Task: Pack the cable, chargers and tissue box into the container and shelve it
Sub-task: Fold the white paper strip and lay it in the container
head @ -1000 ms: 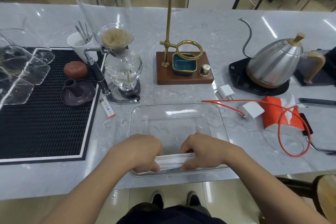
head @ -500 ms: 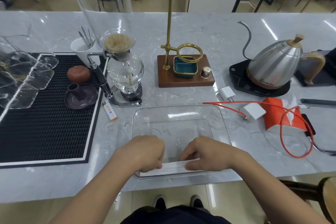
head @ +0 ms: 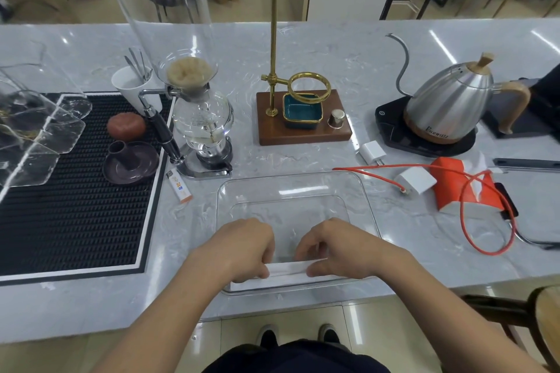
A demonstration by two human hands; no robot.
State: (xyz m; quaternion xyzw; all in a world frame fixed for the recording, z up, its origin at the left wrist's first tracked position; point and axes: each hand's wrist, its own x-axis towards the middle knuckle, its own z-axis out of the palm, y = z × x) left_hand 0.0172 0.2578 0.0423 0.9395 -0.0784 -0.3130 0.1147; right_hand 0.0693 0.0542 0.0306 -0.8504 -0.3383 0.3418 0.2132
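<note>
A clear plastic container [head: 291,182] rests on the marble counter right in front of me, with nothing inside it. My left hand [head: 242,247] and my right hand [head: 336,247] both grip its near rim, fingers curled over the edge. To the right lies an orange tissue box [head: 463,188] with a red cable [head: 481,230] looped over it and trailing left. One white charger [head: 416,181] lies against the box's left side. A smaller white charger [head: 372,152] lies farther back.
A glass siphon coffee maker [head: 203,118] and a lighter [head: 179,190] are left of the container. Behind it is a wooden dripper stand [head: 303,124]. A steel kettle [head: 451,106] sits back right. A black ribbed mat [head: 75,185] with dishes covers the left.
Both hands have slid the container slightly farther onto the counter; their grip on the near rim is unchanged.
</note>
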